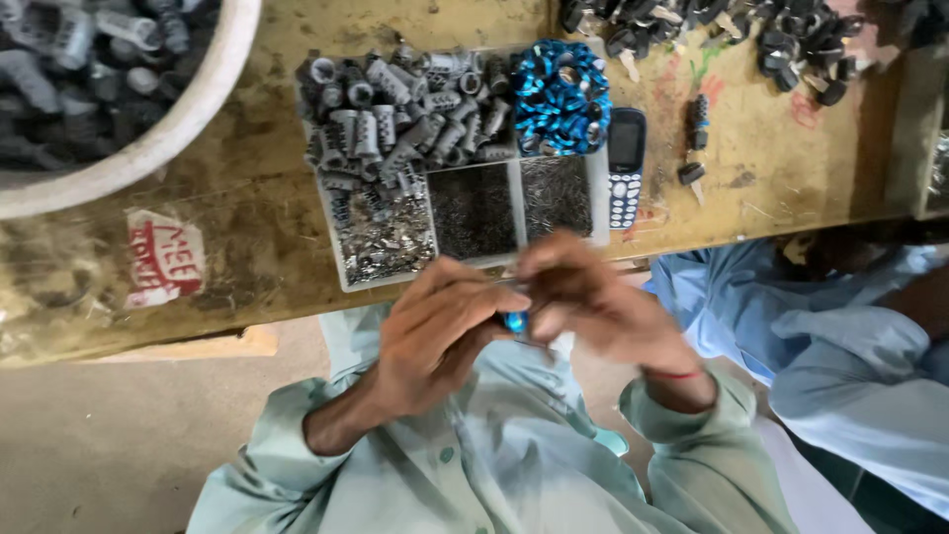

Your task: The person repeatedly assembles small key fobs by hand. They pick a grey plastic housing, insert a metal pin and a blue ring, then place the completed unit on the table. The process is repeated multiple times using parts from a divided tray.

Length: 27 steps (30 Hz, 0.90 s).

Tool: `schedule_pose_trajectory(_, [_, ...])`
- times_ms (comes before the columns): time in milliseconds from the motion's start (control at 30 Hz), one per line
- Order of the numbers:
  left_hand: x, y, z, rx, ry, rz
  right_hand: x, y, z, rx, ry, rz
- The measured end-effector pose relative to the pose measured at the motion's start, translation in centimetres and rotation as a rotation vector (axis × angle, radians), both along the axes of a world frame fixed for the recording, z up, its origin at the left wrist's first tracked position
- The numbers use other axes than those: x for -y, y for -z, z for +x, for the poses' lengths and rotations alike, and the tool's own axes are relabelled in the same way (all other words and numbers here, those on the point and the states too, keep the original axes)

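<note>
My left hand (435, 331) and my right hand (583, 297) meet in front of my chest, just below the table edge. Together they pinch a small blue part (514, 320); only a sliver of it shows between the fingers. My right hand is blurred. Right above them on the wooden table sits a clear divided tray (601, 203) holding grey cylindrical parts (405, 119), blue rings (560, 96), small shiny metal pieces (386, 232) and fine dark pins (474, 210).
A dark push-button phone (626, 166) lies beside the tray. A large white tub (178, 124) of grey parts stands at the back left. Black parts (751, 35) pile at the back right. Another person in light blue (840, 326) sits to my right.
</note>
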State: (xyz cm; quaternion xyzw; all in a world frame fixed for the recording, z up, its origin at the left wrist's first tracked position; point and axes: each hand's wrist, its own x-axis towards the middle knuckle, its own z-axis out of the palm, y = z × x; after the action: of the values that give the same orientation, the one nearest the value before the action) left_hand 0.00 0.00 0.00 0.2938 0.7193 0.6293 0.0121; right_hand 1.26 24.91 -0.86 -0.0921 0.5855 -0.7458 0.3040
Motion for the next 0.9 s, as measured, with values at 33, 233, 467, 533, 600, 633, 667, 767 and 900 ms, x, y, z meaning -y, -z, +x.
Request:
schedule_pose_trajectory(33, [0.1, -0.1, -0.4, 0.018, -0.01, 0.003, -2.5, -0.8, -0.4, -0.379, 0.121, 0.347])
schedule_pose_trajectory(233, [0.2, 0.2, -1.0, 0.018, -0.034, 0.081, -8.1, 2.2, -1.6, -0.9, 0.487, 1.488])
schedule_pose_trajectory(467, [-0.1, 0.8, -1.1, -0.036, -0.014, 0.098, -10.0, 2.8, -1.2, -0.232, 0.854, 0.5])
schedule_pose_trajectory(533, [-0.2, 1.0, -1.0, -0.068, -0.022, 0.104, -8.0, 0.8, 0.1, -0.218, 0.931, 0.212])
schedule_pose_trajectory(600, [-0.4, 1.0, -0.7, -0.076, -0.019, 0.097, -4.1, -0.1, 2.2, -0.33, 0.974, 0.166])
schedule_pose_trajectory(633, [-0.6, 1.1, -0.6, -0.082, -0.013, 0.098, -1.6, 0.6, 2.6, -0.443, 0.966, 0.215])
schedule_pose_trajectory(667, [-0.7, 1.1, -0.6, -0.098, -0.035, 0.078, 1.0, 1.1, 2.9, -0.556, 0.963, 0.263])
schedule_pose_trajectory(767, [-0.9, 1.1, -0.2, -0.154, -0.108, 0.028, 5.1, 2.0, 2.9, -0.498, 0.856, 0.072])
schedule_pose_trajectory(900, [0.1, 0.8, 0.4, -0.104, -0.099, -0.027, 3.6, 1.1, 1.9, -0.765, 0.565, 0.684])
